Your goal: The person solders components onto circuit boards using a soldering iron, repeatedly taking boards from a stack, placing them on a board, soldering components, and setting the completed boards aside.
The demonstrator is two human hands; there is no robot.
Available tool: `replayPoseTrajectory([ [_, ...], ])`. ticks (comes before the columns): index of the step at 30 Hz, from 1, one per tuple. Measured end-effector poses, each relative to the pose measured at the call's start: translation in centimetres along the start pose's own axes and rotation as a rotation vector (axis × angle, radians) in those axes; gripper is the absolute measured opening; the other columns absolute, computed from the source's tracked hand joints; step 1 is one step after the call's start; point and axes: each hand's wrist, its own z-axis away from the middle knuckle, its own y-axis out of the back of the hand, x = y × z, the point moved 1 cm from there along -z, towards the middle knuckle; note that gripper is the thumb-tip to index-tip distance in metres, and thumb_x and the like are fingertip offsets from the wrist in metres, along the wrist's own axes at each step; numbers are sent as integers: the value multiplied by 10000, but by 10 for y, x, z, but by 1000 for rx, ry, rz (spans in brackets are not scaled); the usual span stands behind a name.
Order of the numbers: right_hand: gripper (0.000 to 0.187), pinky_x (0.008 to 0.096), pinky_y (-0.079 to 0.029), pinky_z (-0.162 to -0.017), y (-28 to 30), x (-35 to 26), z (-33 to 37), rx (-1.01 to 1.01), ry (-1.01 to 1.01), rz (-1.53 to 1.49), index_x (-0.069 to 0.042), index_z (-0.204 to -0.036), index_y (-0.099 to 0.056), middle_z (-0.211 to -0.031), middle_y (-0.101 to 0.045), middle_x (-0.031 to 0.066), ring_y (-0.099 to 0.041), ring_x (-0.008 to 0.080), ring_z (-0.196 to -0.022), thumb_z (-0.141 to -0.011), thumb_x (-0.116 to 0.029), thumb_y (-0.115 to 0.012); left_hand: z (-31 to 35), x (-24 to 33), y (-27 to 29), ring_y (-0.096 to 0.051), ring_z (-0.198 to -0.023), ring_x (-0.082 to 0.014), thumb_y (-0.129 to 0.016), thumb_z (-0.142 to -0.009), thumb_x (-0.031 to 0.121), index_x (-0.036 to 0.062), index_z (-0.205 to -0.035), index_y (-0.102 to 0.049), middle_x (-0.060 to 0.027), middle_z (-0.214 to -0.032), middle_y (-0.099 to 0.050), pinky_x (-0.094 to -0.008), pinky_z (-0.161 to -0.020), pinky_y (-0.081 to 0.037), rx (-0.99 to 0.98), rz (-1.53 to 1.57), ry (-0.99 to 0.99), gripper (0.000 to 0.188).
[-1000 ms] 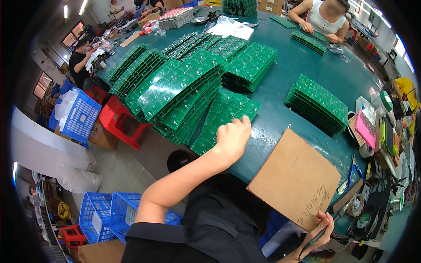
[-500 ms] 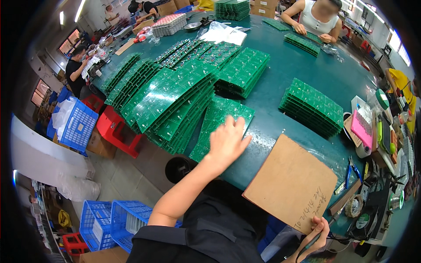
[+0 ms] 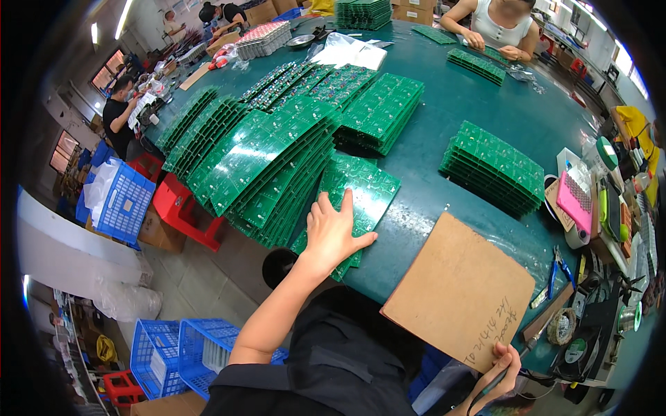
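1. Left hand (image 3: 329,225) is laid over a green circuit panel (image 3: 371,191), fingers spread wide; whether an edge is gripped cannot be told. Panel is located by the near edge of the green table (image 3: 444,111). If pulled bodyward, it could be tipped off near the black bin (image 3: 277,267).
2. Another panel seems to lie beneath; under uneven pressure, both could be slid and parts scraped.
3. Leaning stack (image 3: 277,159) just beside: panels fanned, tilted. If bumped by the left hand, a slump could be caused.
4. Right hand (image 3: 506,364): slim dark tool (image 3: 497,380) held in a narrow, pen-like grip at the brown sheet's (image 3: 458,291) lower corner; contact with the sheet cannot be told. If the tool is hot (not visible), the sheet could be scorched.
5. Tool could be jerked if its cord (image 3: 474,404) is snagged.
6. Brown sheet seems to overhang the table; if its corner is pressed, it could be tipped.
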Motion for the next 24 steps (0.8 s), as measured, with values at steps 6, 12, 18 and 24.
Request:
replayPoseTrajectory([
  [6, 288, 244, -452, -651, 1, 3, 0, -1, -41, -12, 39, -1100, -630, -866, -709, 112, -649, 151, -752, -1039, -216, -509, 10, 11, 3, -458, -1149, -473, -799, -662, 512, 37, -1385, -447, -332, -1262, -393, -509, -972, -434, -35, 221, 68, 934],
  [12, 288, 236, -436, -639, 0, 1, -1, -3, -42, -10, 37, -1098, -631, -869, -711, 103, -644, 142, -750, -1038, -218, -511, 1, 19, 21, -481, -1139, -480, -798, -655, 537, 40, -1388, -430, -310, -1236, -399, -499, -955, -456, -95, 301, 174, 958],
  [18, 277, 239, -443, -646, -2, -4, -4, -3, -82, -31, 34, -1098, -631, -875, -711, 101, -641, 143, -750, -1035, -209, -513, -3, 20, 20, -527, -1088, -473, -805, -655, 531, 55, -1404, -395, -306, -1240, -392, -494, -925, -482, -148, 317, 125, 978],
  [24, 287, 300, -546, -720, 0, 0, -3, -28, -89, -26, 77, -1099, -611, -888, -694, 162, -662, 205, -776, -1041, -177, -491, -10, 13, 22, -608, -876, -436, -803, -667, 556, -49, -1238, -428, -284, -1088, -466, -481, -786, -527, -6, 107, 220, 913],
])
